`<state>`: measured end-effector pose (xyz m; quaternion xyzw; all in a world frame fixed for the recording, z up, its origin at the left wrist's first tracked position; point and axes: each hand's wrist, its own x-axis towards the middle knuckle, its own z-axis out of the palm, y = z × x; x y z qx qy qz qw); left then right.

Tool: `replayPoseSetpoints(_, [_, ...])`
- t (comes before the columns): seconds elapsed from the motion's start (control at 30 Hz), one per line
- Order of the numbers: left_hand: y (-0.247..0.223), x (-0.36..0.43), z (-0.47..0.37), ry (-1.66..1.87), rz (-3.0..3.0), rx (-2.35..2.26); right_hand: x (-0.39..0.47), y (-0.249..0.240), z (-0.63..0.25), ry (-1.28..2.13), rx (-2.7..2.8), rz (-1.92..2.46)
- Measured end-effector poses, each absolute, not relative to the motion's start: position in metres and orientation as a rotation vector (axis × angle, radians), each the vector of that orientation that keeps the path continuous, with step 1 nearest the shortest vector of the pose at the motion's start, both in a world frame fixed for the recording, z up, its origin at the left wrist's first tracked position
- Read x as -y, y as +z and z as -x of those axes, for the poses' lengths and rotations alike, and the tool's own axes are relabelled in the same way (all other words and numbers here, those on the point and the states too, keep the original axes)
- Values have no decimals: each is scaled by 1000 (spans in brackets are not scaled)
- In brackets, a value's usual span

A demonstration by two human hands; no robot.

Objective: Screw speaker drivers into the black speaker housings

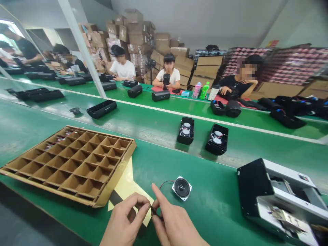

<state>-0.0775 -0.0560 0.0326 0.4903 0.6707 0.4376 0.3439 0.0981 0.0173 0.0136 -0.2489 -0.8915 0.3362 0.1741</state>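
My left hand (129, 218) is closed in a pinch at the front of the bench, thumb against forefinger. Close beside it is my right hand (173, 218), its forefinger stretched forward and its thumb and other fingers curled in. A small dark strip (153, 210) runs between the fingertips of both hands, mostly hidden by them. Under and behind the hands lies a pale yellow sheet (133, 191) with a black patch (116, 198) at its left. Just beyond my right hand a square-framed speaker (181, 188) lies cone up, with a thin red wire trailing left.
A cardboard tray with compartments (102, 201) stands at left, a few wired parts in its far-left cells. A black and white machine (271, 198) sits at right. Two black housings with speakers (186, 139) (216, 148) lie ahead. Several people sit across the green line.
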Motion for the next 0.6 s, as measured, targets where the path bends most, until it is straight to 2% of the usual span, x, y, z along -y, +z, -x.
replayPoseSetpoints(0.1, [32,47,62,1203,-1262,-1697,-20,13,-115,979,2447,782])
replayPoseSetpoints(0.27, [36,32,39,1241,-1406,-1591,-28,20,-139,1276,2096,947])
replayPoseSetpoints(0.43, [39,0,29,1046,-1642,-1537,-43,32,-164,1243,1876,1124])
replayPoseSetpoints(0.6, [22,-56,31,764,-1807,-1536,-70,35,-194,1190,1774,1250])
